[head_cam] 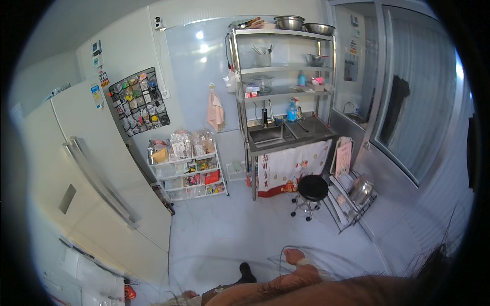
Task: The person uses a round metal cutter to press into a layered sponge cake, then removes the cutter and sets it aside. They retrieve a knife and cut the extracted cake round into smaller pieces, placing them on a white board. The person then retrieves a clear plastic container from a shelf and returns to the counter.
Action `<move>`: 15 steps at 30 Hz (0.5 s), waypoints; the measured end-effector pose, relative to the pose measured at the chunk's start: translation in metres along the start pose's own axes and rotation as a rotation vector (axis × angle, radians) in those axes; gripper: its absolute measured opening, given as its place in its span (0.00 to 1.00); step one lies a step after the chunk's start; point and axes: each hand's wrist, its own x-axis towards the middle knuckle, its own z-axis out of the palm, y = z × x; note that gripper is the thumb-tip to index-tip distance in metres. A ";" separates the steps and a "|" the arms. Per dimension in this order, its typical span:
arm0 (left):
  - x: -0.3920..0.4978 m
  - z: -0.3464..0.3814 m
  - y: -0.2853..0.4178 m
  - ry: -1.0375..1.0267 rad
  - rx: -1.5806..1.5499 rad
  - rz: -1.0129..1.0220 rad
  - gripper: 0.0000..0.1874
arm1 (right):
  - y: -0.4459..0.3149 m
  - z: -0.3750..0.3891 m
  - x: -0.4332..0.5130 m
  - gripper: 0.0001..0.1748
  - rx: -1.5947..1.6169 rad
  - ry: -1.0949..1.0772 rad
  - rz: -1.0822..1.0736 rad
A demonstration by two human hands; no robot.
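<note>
My right hand [293,256] is low in the picture, over the pale floor [222,233], with its fingers partly curled. A thin dark loop, a cable or a hair, passes close to it; I cannot tell whether the hand holds it. Only a small part of my left hand [189,294] shows at the bottom edge, and its fingers are unclear. Between the hands is a black shoe [247,272]. Farther ahead stands a steel sink unit [267,136] with a printed cloth [291,164] below, beside a round black stool [313,187] on casters.
A large refrigerator [99,164] stands at left, near a white drawer cart [195,178] loaded with bags. Steel shelves [283,70] with bowls and bottles rise above the sink. At right are a low rack [338,204] with a metal pot [361,190] and a glazed door [421,95].
</note>
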 end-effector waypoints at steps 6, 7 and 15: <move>0.115 -0.056 0.078 -0.070 0.010 -0.074 0.31 | -0.040 -0.140 0.179 0.25 0.188 0.179 -0.190; 0.136 -0.076 0.088 -0.083 0.044 -0.075 0.31 | -0.037 -0.162 0.200 0.25 0.159 0.166 -0.174; 0.350 -0.298 0.226 0.243 0.346 0.111 0.26 | 0.045 -0.370 0.306 0.21 0.098 0.487 -0.237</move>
